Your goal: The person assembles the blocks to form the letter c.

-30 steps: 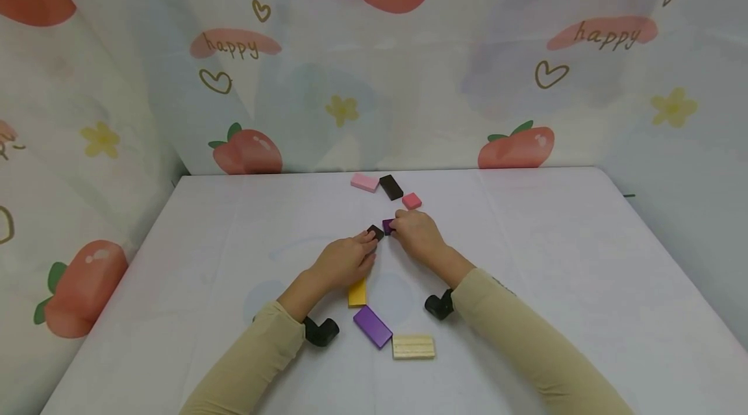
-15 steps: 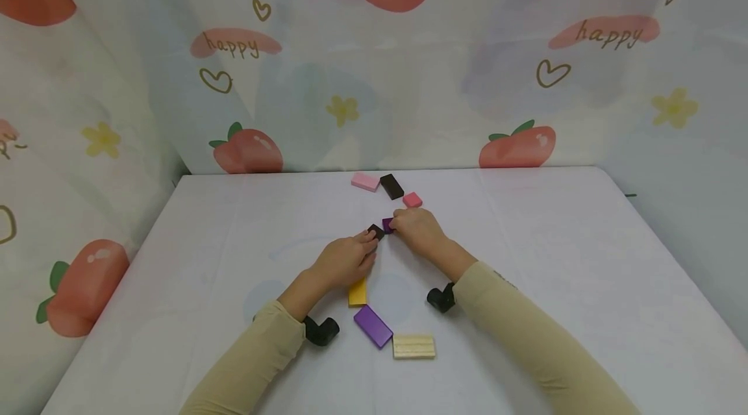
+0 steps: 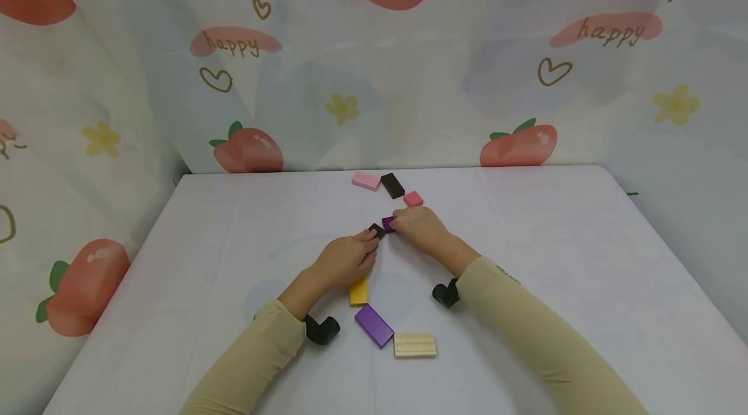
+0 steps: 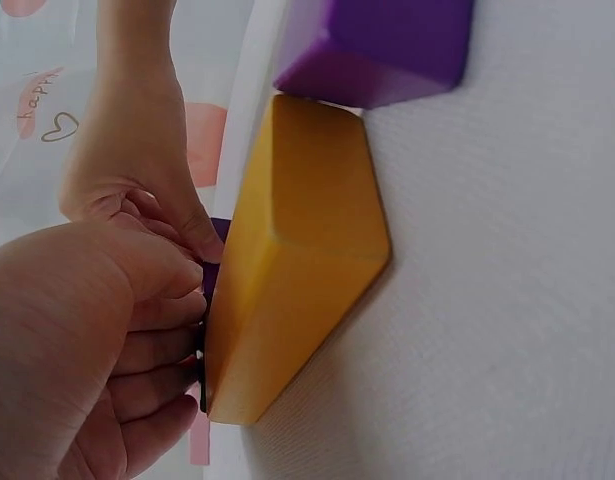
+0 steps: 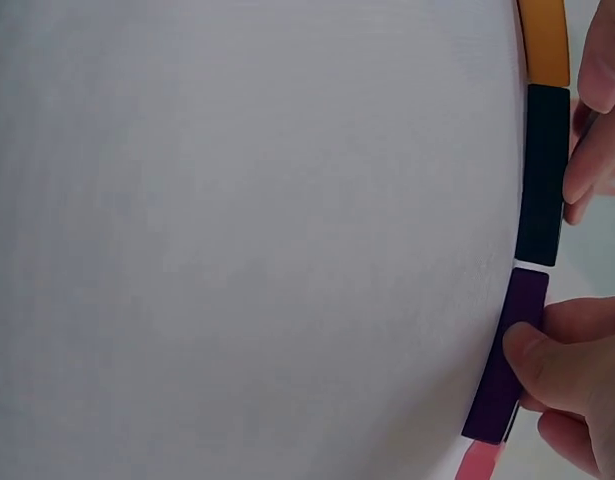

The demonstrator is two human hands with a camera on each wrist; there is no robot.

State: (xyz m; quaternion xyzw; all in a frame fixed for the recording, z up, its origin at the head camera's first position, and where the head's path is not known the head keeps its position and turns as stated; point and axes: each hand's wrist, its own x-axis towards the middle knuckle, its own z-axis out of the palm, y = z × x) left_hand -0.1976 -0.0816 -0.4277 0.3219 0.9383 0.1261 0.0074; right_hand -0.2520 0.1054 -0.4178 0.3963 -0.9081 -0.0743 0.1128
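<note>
Beyond one yellow block (image 3: pixel 358 292): two black blocks (image 3: pixel 393 186) (image 3: pixel 376 230), two pink blocks (image 3: pixel 366 180) (image 3: pixel 413 198), one dark-purple block (image 3: pixel 387 225); nearer, one bright-purple (image 3: pixel 374 325), one cream (image 3: pixel 415 346).

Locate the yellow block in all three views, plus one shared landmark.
Head: yellow block in the lower half, slightly left of centre, partly hidden by the left hand.
Left wrist: yellow block large, mid-picture.
Right wrist: yellow block at upper right, cut off by the top edge.
Shared landmark: right hand, gripping the dark purple block; right of centre in head, upper left in left wrist, lower right in right wrist.
</note>
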